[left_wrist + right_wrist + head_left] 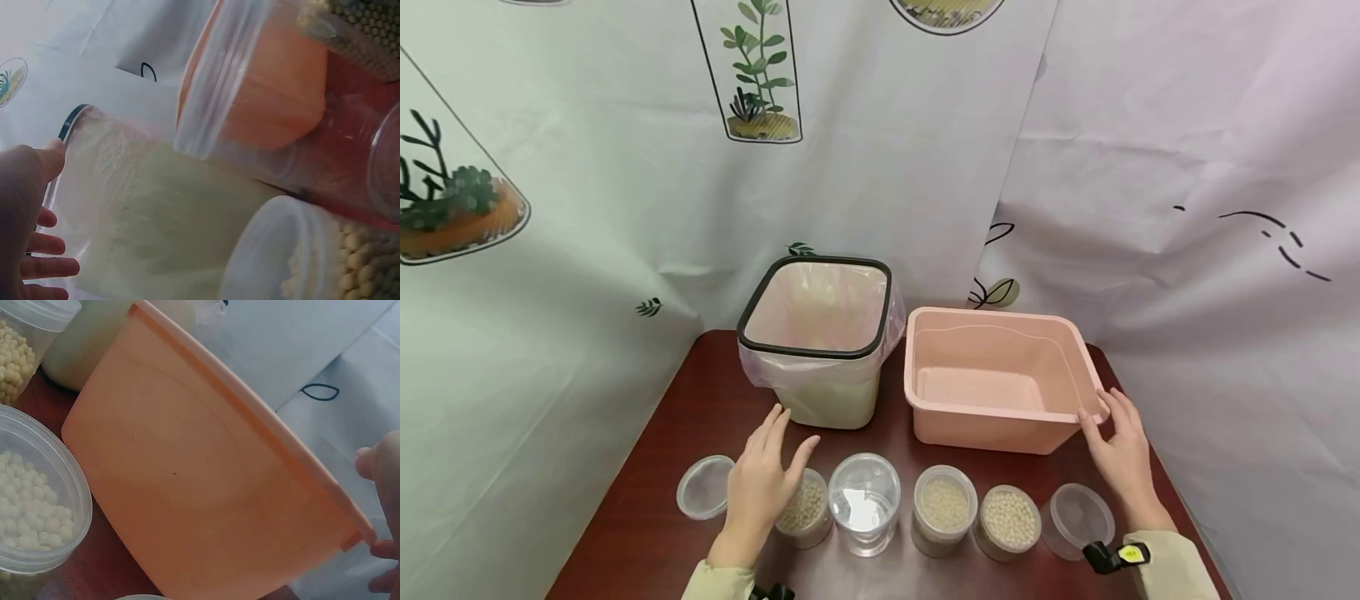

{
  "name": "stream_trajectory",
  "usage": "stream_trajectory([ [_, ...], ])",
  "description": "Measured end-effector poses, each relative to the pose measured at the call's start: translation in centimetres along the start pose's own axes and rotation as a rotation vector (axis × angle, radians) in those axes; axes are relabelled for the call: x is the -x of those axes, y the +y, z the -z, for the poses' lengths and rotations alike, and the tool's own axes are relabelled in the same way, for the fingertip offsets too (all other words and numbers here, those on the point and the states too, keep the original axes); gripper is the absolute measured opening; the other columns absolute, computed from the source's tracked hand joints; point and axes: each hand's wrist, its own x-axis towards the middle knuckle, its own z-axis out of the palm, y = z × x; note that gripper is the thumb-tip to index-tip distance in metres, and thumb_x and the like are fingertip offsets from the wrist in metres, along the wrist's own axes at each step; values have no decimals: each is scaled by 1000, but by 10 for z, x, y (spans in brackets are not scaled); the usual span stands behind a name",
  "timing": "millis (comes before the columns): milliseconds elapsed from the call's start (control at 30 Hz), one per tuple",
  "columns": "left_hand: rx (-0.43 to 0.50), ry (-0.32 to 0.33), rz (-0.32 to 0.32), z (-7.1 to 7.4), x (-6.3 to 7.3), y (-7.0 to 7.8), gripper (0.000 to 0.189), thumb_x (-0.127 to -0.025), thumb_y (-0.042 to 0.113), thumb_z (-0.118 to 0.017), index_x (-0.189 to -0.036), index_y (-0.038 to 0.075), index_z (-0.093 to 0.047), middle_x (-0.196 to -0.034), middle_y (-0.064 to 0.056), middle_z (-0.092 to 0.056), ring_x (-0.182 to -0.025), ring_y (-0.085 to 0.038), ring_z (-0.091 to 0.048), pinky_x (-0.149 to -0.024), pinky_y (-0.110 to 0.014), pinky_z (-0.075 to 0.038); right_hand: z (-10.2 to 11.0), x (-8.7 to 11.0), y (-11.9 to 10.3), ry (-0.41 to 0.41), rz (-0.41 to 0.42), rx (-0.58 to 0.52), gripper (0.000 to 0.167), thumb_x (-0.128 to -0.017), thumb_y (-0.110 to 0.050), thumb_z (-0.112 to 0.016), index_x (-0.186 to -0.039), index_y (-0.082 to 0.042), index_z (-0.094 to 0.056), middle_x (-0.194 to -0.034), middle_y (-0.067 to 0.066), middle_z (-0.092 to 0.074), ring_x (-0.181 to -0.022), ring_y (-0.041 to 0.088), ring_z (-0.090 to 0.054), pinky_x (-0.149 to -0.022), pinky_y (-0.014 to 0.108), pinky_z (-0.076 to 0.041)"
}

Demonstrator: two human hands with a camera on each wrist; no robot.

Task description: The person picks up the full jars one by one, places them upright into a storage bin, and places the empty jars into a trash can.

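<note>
In the head view my left hand (760, 483) hovers with fingers spread over the leftmost jar of pale round beads (803, 510), holding nothing. Its fingertips point at the lower front of a white bin (831, 396) with a black rim and a plastic liner. At the front right corner of a pink basin (985, 425), my right hand (1120, 450) has its thumb and fingers at the rim. The right wrist view shows the fingers close against that corner of the basin (206, 462), the thumb apart above it. The basin looks bare inside.
Along the front stand a clear empty-looking jar (865, 500), two more bead-filled jars (943, 508) (1009, 521) and a clear empty container (1081, 521). A clear round lid (706, 487) lies at the left. Printed white cloth (880, 183) hangs behind the dark red table (655, 467).
</note>
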Motion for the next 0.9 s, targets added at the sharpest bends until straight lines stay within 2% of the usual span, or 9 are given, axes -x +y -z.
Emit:
stream_trajectory([
  [133,49,0,20,-5,8,2,57,-84,43,-65,-118,-3,-59,-122,-19,-57,-100,-36,-59,-63,-46,-51,-1,1,2,-3,-53,-3,48,-86,-14,-65,-129,2,-50,-137,24,-39,-122,43,-39,-92,54,-37],
  [233,88,-24,48,-7,14,3,56,-80,37,-70,-119,-2,-58,-125,-20,-54,-104,-36,-57,-62,-46,-51,-1,2,3,-11,-102,-10,49,-87,-16,-64,-130,1,-50,-138,22,-40,-119,41,-43,-89,35,-43],
  [300,105,-42,73,-8,19,2,59,-78,35,-73,-121,-2,-57,-127,-20,-52,-107,-37,-55,-60,-45,-51,-1,3,3,-16,-132,-24,49,-88,-18,-63,-132,0,-49,-138,21,-40,-119,39,-45,-85,18,-40],
  [433,128,-86,179,-10,33,2,69,-75,37,-75,-130,2,-50,-132,-19,-48,-112,-37,-52,-63,-48,-51,-2,4,4,-2,-167,-48,49,-88,-19,-64,-131,-2,-50,-137,20,-42,-120,36,-45,-77,4,-31],
  [500,151,-118,250,-11,41,2,75,-74,37,-77,-134,4,-46,-134,-18,-46,-114,-37,-50,-70,-51,-50,-2,4,5,2,-180,-45,48,-88,-19,-63,-131,-2,-50,-137,19,-43,-119,35,-46,-77,6,-32],
  [567,190,-143,303,-12,49,2,78,-73,34,-79,-136,5,-44,-135,-17,-44,-117,-37,-48,-76,-53,-47,-2,5,5,-1,-201,-40,48,-88,-20,-63,-131,-3,-50,-137,17,-43,-118,34,-47,-82,16,-38],
  [733,270,-194,351,-14,63,1,76,-73,26,-80,-136,5,-43,-138,-21,-39,-122,-40,-40,-88,-57,-39,-3,5,6,-22,-258,-63,49,-90,-22,-61,-133,-3,-48,-138,18,-41,-119,37,-45,-88,50,-41],
  [800,277,-212,358,-15,67,1,73,-74,25,-79,-135,5,-44,-138,-22,-37,-123,-42,-39,-88,-59,-37,-3,5,7,-27,-275,-68,50,-90,-24,-59,-134,-3,-47,-138,19,-41,-118,38,-46,-88,50,-41],
  [900,269,-232,376,-16,73,0,68,-75,25,-79,-132,5,-47,-138,-23,-37,-123,-43,-38,-88,-60,-37,-4,4,7,-41,-305,-63,51,-91,-28,-58,-135,-5,-46,-136,18,-44,-115,35,-47,-84,32,-42],
])
